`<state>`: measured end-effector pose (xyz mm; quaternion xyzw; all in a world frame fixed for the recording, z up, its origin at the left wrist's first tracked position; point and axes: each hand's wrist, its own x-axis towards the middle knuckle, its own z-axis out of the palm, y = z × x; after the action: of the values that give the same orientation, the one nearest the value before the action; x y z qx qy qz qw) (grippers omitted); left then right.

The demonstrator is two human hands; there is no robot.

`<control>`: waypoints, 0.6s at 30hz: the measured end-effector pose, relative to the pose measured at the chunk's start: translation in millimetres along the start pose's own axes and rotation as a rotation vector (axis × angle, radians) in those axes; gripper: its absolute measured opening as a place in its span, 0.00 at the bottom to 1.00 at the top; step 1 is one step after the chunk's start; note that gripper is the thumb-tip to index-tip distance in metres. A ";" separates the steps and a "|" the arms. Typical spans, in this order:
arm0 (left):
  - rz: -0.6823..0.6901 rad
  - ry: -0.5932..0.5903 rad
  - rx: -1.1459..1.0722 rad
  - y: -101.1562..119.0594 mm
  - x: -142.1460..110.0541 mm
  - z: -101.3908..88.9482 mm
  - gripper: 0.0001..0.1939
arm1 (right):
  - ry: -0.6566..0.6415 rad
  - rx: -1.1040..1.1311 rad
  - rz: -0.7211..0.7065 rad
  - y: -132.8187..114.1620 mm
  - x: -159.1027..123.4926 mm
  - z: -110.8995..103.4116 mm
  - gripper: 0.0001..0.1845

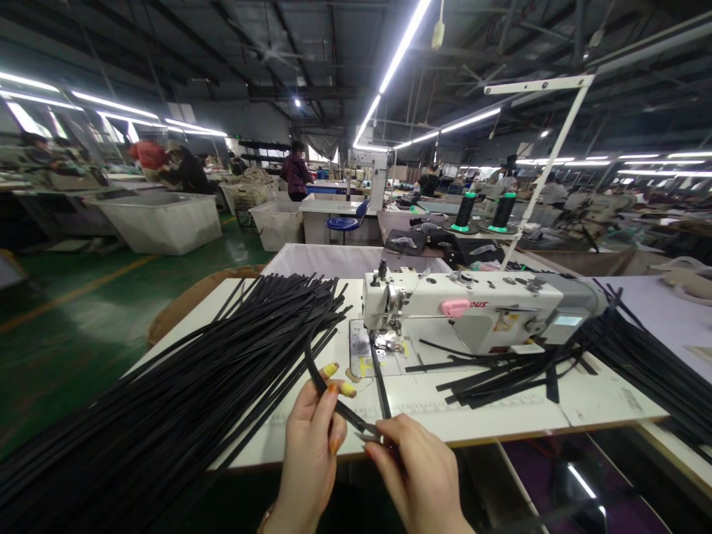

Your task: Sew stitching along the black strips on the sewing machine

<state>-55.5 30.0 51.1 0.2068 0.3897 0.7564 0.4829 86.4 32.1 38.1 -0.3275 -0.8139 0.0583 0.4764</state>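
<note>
Head: before the white sewing machine, left hand is pinching flat black strap, seemingly for silver snips clasped by right hand.

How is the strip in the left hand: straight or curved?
Curved: the black strip bends above the left hand, then slopes down toward the right hand.

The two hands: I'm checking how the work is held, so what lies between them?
In the head view, a black strip stretches from the left hand toward the right hand, where pointed metal blades stick out; whether they touch the strip is unclear.
</note>
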 end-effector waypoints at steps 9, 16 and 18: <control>0.039 0.005 0.067 -8.1 -2.0 0.3 0.17 | -0.057 0.085 0.134 4.6 -3.9 -5.8 0.03; 0.069 -0.016 0.123 -11.2 0.0 0.1 0.16 | -0.106 0.156 0.213 6.9 -2.9 -10.6 0.03; 0.076 -0.020 0.142 -12.1 0.7 -0.1 0.15 | -0.114 0.168 0.236 8.1 -3.1 -12.1 0.03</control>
<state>-49.0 33.3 41.4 0.2627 0.4291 0.7427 0.4418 101.2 34.0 39.0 -0.3760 -0.7876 0.2004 0.4452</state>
